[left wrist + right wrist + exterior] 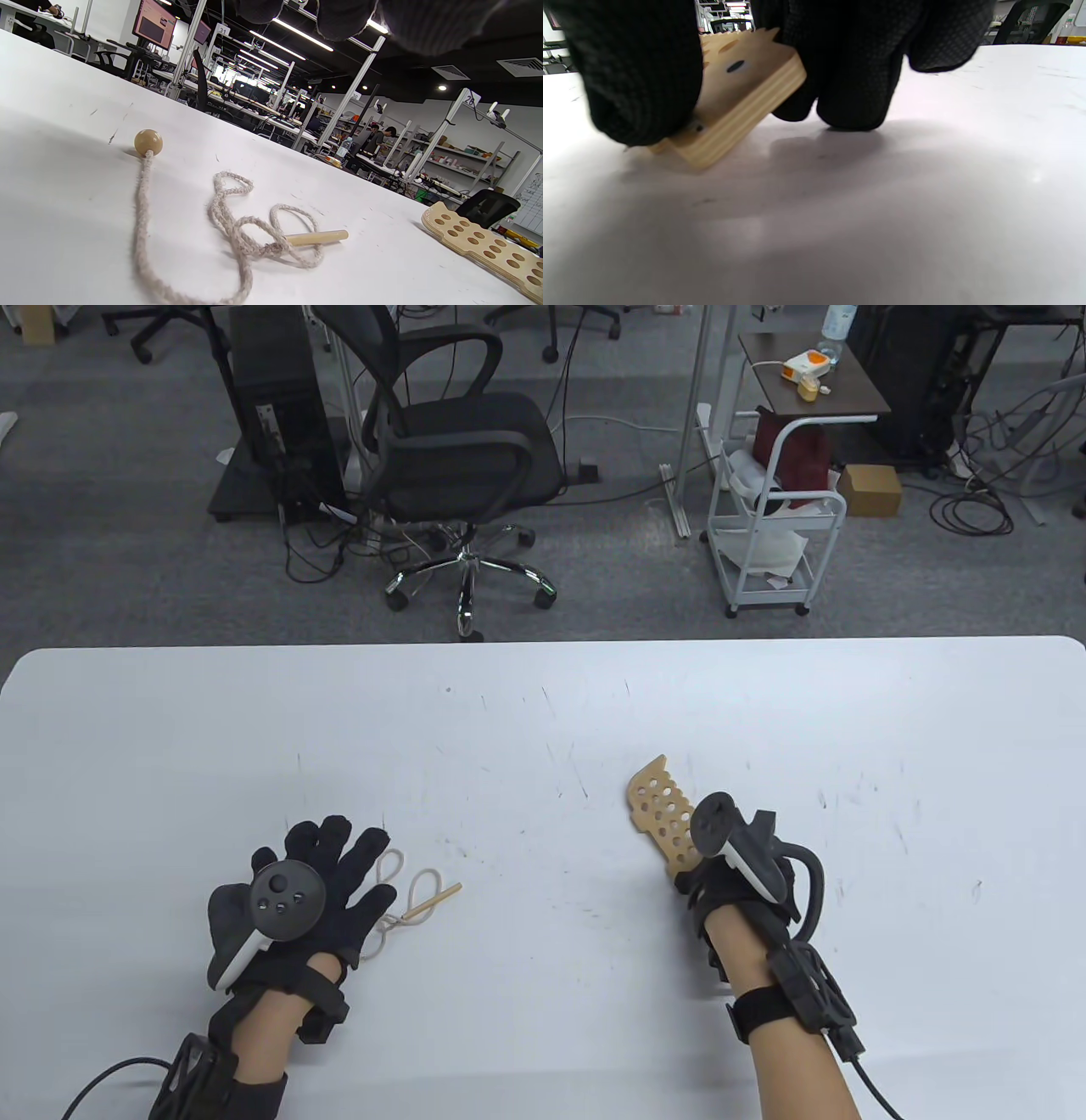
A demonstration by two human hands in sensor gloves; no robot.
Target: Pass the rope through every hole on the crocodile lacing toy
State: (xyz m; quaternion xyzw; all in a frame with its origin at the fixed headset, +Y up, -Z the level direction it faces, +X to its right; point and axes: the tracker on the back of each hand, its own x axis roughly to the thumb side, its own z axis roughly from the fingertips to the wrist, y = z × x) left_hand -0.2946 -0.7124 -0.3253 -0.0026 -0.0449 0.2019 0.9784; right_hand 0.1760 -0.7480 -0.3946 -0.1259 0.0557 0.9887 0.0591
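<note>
Under right hand [730, 882], seemingly unthreaded crocodile [664, 813]

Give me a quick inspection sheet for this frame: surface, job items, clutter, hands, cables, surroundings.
Surface: white table, scuffed with small dark marks.
Job's things: wooden crocodile board, one end tilted up off the table; no rope through the visible holes. Rope lies loose in loops, bead at one end, wooden needle at the other.
Clutter: nothing seen on the table.
Hands: right hand grips the board's near end; left hand is spread flat beside the rope, holding nothing.
Cables: glove leads run off both wrists; loose cables lie on the floor.
Surroundings: office chair, white cart, computer tower, grey carpet.
</note>
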